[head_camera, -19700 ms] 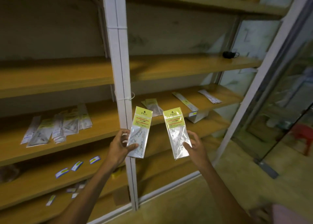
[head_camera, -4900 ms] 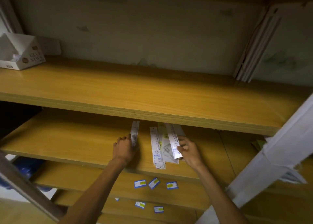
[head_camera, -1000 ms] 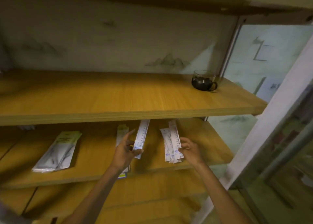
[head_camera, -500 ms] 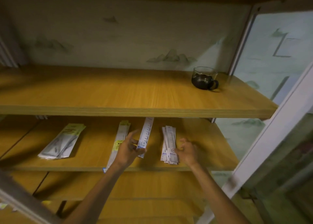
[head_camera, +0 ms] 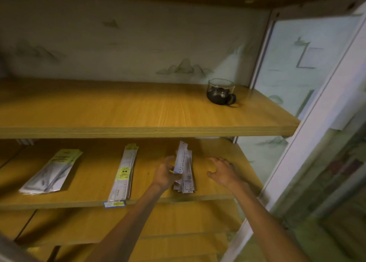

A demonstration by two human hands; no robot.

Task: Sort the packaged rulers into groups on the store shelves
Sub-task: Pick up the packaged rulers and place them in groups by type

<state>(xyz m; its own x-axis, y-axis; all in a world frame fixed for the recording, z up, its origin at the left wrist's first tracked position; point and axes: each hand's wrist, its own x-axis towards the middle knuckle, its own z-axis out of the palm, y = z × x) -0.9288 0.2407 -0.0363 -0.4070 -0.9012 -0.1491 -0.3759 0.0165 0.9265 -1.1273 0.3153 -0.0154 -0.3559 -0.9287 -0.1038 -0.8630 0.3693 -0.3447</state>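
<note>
On shelf (head_camera: 227, 158), ruler (head_camera: 181, 158) in left hand (head_camera: 165, 173)

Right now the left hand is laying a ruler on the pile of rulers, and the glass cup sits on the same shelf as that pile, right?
Not quite. The head view shows the glass cup on the shelf above. The left hand does hold a ruler at the pile of rulers.

three ruler piles sit along the middle shelf (head_camera: 89, 182): left pile (head_camera: 51, 172), centre pile (head_camera: 124, 174), right pile (head_camera: 185, 172); a cup (head_camera: 220, 92) stands on the shelf above.
</note>
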